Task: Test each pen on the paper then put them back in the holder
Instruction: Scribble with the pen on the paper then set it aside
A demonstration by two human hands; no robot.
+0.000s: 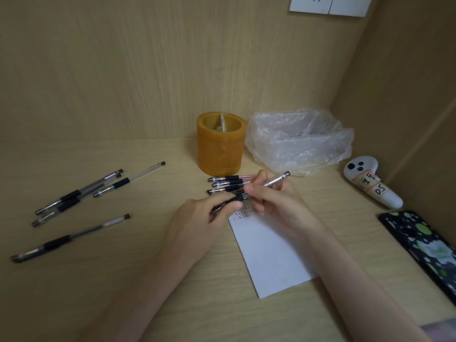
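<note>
Pale wood-grain counter [128, 280], walled at back and right by the same board. Amber, ribbed holder [219, 146] upright near the back wall, apart from every pen. White paper [269, 253] at centre, small marks along its far edge. Both hands above that edge, sharing one pen [275, 180]: right hand [276, 201] pinching the clear barrel, fingers curled round it; left hand [197, 218] curled about the black grip end, tip hidden. Three more pens [224, 184] side by side just in front of the holder, partly behind the hands. Four pens [81, 193] scattered well off to the left. Crumpled clear plastic bag [298, 139] just beside the holder on the right. White controller [370, 183] and patterned phone [424, 245] by the right wall.
</note>
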